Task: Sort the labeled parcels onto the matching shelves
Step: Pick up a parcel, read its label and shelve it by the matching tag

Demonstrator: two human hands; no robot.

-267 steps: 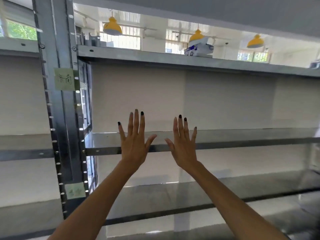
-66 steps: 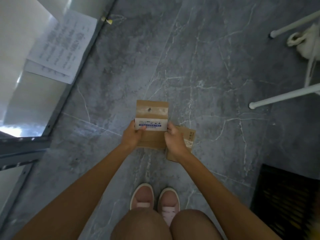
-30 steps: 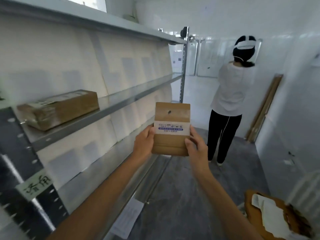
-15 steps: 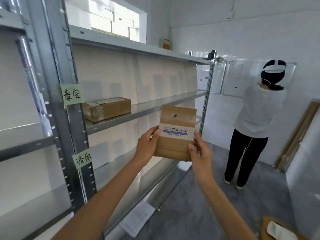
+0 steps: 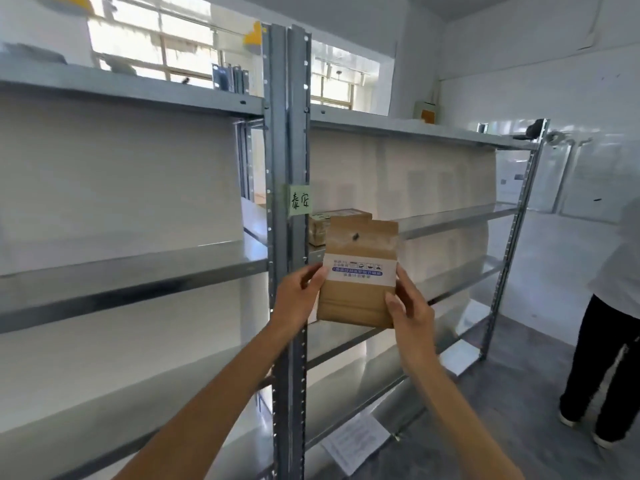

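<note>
Left hand (image 5: 298, 299) and right hand (image 5: 410, 311) are both gripping a brown parcel (image 5: 358, 271) by its side edges, upright, white label (image 5: 360, 270) facing the camera — print too blurred to read. Just behind the fingertips, a steel upright (image 5: 289, 237) w/ a green tag (image 5: 300, 199) is blocking part of a box (image 5: 320, 225) on the mid shelf (image 5: 450, 221). Far right, a person (image 5: 606, 341) is being cut off by the frame edge. Vs 0.5 s ago: view is swinging left, upright now directly behind the parcel.

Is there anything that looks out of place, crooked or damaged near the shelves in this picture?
Two white printed paper sheets lie on the grey floor under the metal shelf rack, askew. The brown kraft parcel, held in the left hand and right hand, looks undamaged.
</note>
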